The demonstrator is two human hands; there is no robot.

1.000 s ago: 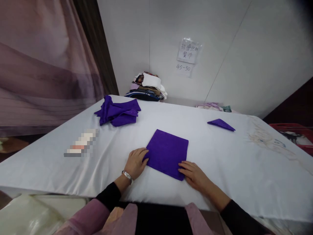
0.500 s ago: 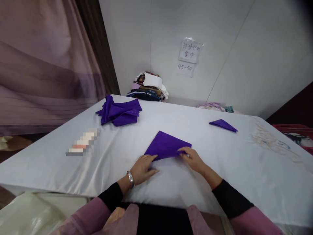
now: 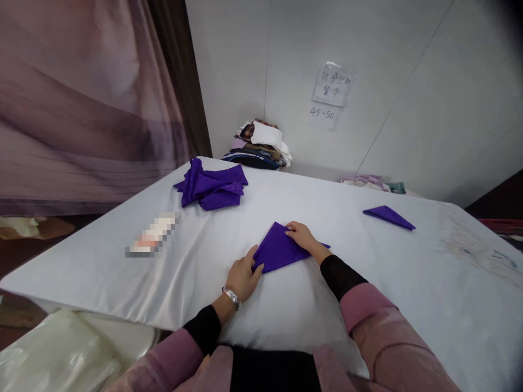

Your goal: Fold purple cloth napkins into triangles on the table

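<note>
A purple cloth napkin, folded into a pointed shape, lies on the white tablecloth in front of me. At its left corner rests my left hand, a silver bracelet on the wrist; the thumb and forefinger are spread apart and touch the cloth's edge. Near the top point, my right hand is closed, its fingertips pinching the upper right edge. The right hand and wrist cover part of the napkin, whose right tip shows beyond them. Farther right lies another folded purple napkin, a flat triangle.
Loose purple napkins are heaped at the back left of the table. A blurred-out flat object lies nearer on the left. Piled clothes stand behind the table, below a handwritten sign. A pale plastic bag is at lower left.
My right hand has moved from the napkin's lower right edge up to near its top point. My left hand's fingers have spread at the left corner. The view has shifted slightly left.
</note>
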